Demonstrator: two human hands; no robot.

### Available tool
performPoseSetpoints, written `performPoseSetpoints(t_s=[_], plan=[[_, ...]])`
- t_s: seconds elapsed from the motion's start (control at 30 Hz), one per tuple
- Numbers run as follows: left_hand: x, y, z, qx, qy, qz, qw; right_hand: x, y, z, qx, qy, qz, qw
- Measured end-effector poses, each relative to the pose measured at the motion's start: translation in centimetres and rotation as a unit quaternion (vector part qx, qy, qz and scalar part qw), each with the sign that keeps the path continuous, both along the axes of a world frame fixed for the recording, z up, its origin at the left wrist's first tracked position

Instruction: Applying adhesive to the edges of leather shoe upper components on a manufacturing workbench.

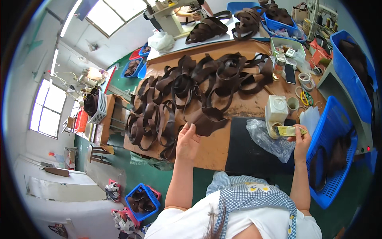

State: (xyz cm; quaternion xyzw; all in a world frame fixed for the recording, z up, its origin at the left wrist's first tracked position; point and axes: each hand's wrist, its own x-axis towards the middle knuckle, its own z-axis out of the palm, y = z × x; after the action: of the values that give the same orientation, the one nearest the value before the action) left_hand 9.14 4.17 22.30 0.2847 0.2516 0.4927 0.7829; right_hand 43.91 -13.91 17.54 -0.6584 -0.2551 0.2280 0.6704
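Note:
My left hand (188, 142) pinches the edge of a dark brown leather-like piece (207, 120) with thumb and fingers, at the near side of the table. Strap-like loops of the same brown stuff spread beyond it. In my right hand (301, 142) is a flat yellow-handled tool (292, 131). Its far end is at the mouth of a white plastic container (277, 108), and the tip is hidden there. Below lies a crumpled clear plastic bag (267, 139) on a black mat (243, 153).
Brown strapped pieces (223, 77) cover much of the brown-topped table (159, 63). To the right are green-handled scissors (305, 97), tape rolls (305, 79), a phone (290, 74) and a blue basket (332, 175). Across the table, another person's hand (193, 16) is beside a sewing machine (169, 24).

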Motion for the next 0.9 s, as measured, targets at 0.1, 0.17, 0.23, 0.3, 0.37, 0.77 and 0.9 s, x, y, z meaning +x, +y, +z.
performPoseSetpoints(t_s=[0.1,0.17,0.23,0.3,0.37,0.77,0.9], plan=[[0.0,0.6,2.5,0.039,-0.036,-0.011,0.999,0.4,-0.2,-0.2,-0.002,-0.004,-0.009,1.0],[0.0,0.7,4.0,0.074,-0.036,-0.018,0.996,0.4,-0.2,-0.1,0.004,-0.003,-0.009,1.0],[-0.4,1.1,4.4,0.076,-0.025,0.002,0.997,0.4,-0.1,-0.1,0.006,-0.002,-0.01,1.0],[-1.0,1.6,4.6,0.07,-0.022,0.019,0.997,0.4,-0.1,-0.1,0.013,0.008,-0.008,1.0],[-1.4,2.2,4.5,0.07,-0.033,0.022,0.997,0.2,0.0,0.1,0.009,0.005,-0.009,1.0],[-2.4,3.9,2.3,0.024,-0.05,0.04,0.998,0.6,0.9,-2.5,-0.014,-0.017,-0.004,1.0],[-3.7,4.5,0.9,-0.022,-0.127,-0.004,0.992,1.0,1.8,-5.6,-0.078,-0.077,-0.022,0.994]])
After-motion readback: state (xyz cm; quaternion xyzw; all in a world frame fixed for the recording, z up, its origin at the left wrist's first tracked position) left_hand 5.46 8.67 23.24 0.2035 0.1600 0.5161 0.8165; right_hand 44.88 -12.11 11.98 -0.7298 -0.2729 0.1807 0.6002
